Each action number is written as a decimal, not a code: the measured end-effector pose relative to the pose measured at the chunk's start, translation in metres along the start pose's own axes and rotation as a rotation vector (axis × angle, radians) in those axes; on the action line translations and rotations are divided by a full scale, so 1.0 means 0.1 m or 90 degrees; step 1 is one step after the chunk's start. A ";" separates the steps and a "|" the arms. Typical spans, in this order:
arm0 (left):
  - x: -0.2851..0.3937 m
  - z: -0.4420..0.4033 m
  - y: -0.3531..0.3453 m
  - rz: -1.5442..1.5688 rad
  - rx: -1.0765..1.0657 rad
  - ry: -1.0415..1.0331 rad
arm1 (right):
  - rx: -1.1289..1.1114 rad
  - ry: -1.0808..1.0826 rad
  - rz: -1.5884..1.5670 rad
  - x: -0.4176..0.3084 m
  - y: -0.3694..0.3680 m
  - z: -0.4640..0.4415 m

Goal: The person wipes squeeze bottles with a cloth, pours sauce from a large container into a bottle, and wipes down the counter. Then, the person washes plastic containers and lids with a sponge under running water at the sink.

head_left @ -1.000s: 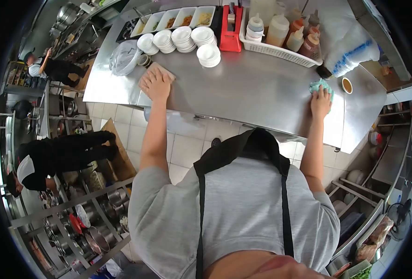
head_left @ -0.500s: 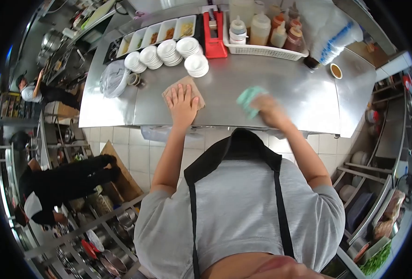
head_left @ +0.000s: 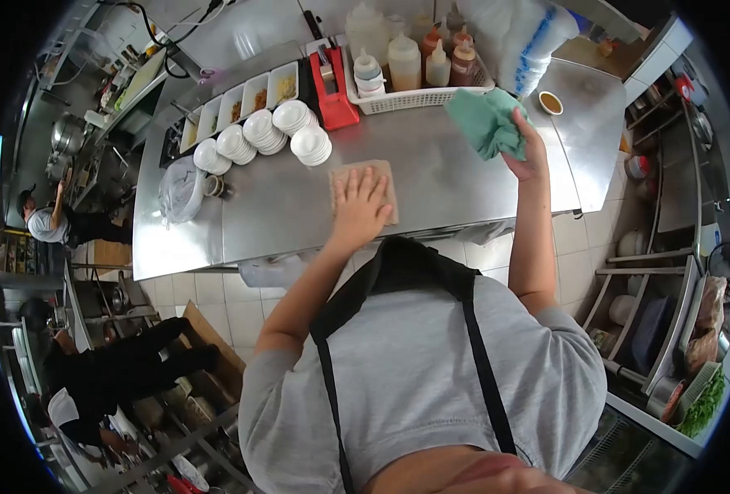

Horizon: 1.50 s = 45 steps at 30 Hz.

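Observation:
My left hand [head_left: 362,210] lies flat with fingers stretched on a folded brown cloth [head_left: 385,185], pressing it to the steel counter [head_left: 274,206]. In my right hand [head_left: 531,152] is a crumpled green cloth [head_left: 484,123], gripped at one edge and held up in front of the sauce bottles. Several stacks of small white dishes [head_left: 311,146] stand to the left of the brown cloth. Just right of the green cloth sits a small bowl of brown sauce [head_left: 551,103].
Squeeze bottles [head_left: 404,62] fill a white basket [head_left: 418,99] at the counter's back, beside a red holder [head_left: 332,90]. White trays of food [head_left: 254,95] stand behind the dishes. A plastic-wrapped stack [head_left: 534,49] rises at back right. Two other people [head_left: 118,346] are at left.
My right hand has moved right and lifted the green cloth, which hangs more spread out. My left hand and the brown cloth have slid right, away from the dishes. The view has shifted.

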State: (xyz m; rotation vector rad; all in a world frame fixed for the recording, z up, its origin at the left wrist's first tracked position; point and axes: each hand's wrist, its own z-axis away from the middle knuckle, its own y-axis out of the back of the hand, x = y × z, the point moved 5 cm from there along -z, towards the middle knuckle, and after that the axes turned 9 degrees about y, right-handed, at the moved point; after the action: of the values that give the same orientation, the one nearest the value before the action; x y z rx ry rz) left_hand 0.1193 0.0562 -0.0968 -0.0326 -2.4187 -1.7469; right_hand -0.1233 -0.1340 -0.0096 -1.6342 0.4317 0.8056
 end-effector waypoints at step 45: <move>0.30 -0.82 -0.40 0.011 0.013 -0.004 | -0.295 0.313 1.344 1.24 0.13 0.20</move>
State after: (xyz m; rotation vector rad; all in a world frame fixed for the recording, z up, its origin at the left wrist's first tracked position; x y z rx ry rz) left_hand 0.0950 -0.0362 -0.1055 -0.0565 -2.4341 -1.7171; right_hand -0.0516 -0.0993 -0.1078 -1.2119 2.6558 2.0068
